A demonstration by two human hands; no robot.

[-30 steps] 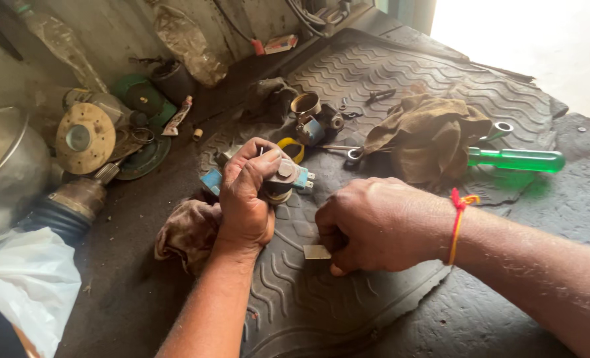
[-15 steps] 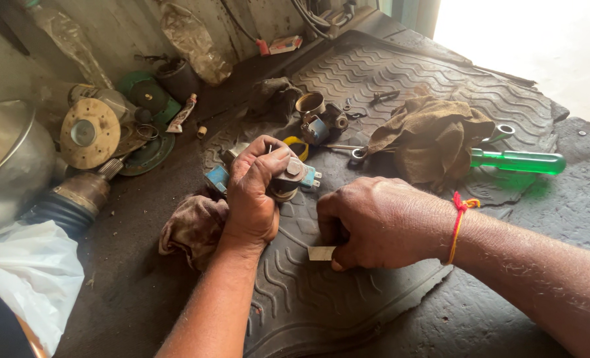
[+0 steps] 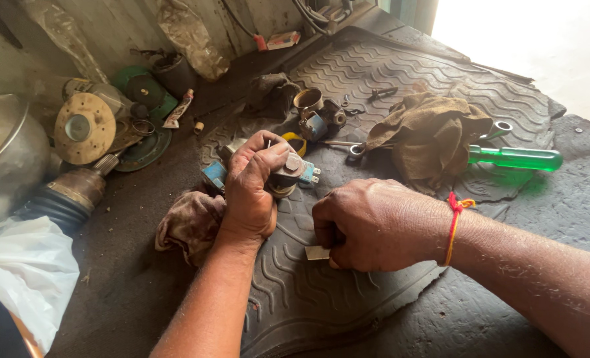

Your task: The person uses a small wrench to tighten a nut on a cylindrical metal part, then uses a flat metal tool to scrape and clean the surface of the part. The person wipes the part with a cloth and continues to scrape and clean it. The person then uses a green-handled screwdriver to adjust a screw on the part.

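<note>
At the far left of the frame lie a white plastic bag (image 3: 16,278), a ribbed rubber boot on a shaft (image 3: 63,199) and a tan disc (image 3: 83,127). Left of centre, the left hand (image 3: 255,192) is clenched around a small metal cylindrical part (image 3: 287,174), held just above the ribbed rubber mat (image 3: 374,66), with a dirty rag (image 3: 189,224) beside the wrist. Just right of it, the right hand (image 3: 374,225) presses closed on a small pale flat piece (image 3: 318,252) against the mat. A green-handled screwdriver (image 3: 515,158) lies at the right. Greasy fingers could let the part slip, and small pieces could drop into the mat's grooves.
</note>
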